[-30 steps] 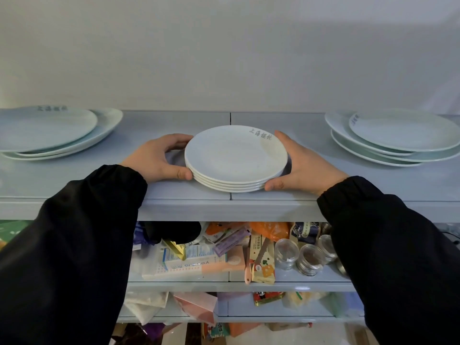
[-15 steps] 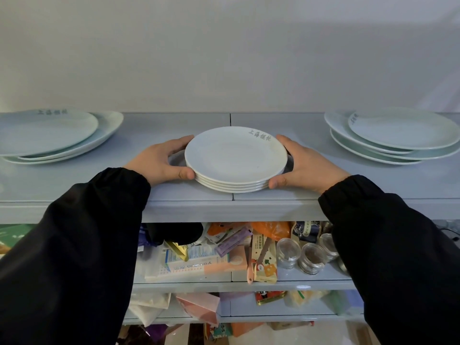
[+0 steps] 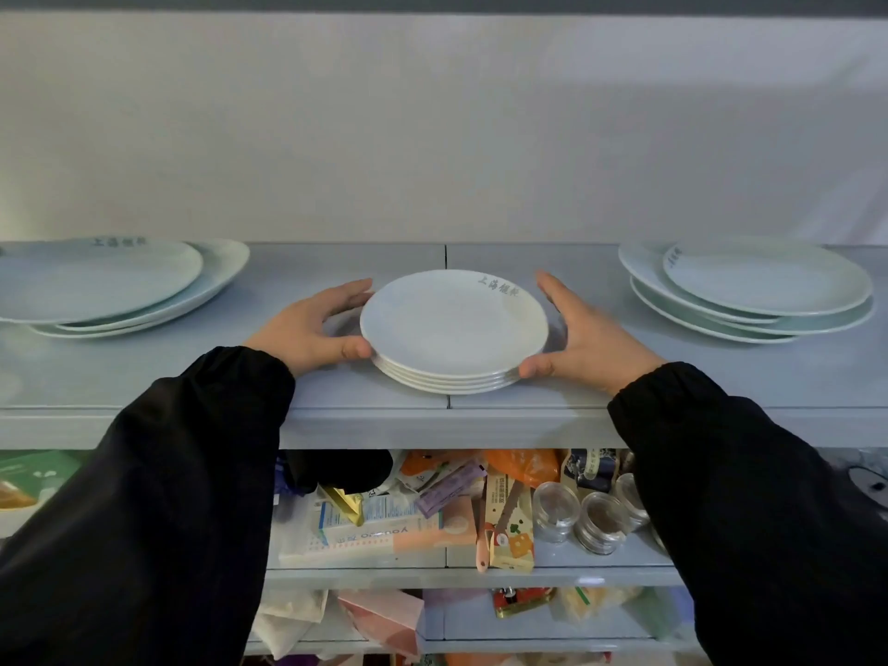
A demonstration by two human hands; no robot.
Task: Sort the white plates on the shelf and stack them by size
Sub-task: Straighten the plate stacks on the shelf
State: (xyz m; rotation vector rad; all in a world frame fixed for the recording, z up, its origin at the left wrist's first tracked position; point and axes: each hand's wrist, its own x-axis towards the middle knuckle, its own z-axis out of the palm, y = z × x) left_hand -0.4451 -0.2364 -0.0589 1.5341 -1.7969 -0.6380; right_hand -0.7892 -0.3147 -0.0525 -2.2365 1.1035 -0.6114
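A stack of several small white plates (image 3: 454, 324) rests near the front edge of the grey top shelf (image 3: 721, 377), at its middle. My left hand (image 3: 310, 329) cups the stack's left side, thumb against the lower rim and fingers at the back rim. On the opposite side my right hand (image 3: 584, 338) does the same, with its thumb on the lower right rim. A loose pile of larger white plates (image 3: 110, 281) lies at the left end of the shelf. Another uneven pile of larger plates (image 3: 759, 290) sits at the right end.
A white wall stands close behind the shelf. Bare shelf surface lies between the middle stack and each side pile. The lower shelves (image 3: 480, 564) are crowded with boxes, packets and small clear jars (image 3: 576, 519).
Both hands stay on the sides of the small stack, which remains on the shelf. The view has tilted slightly.
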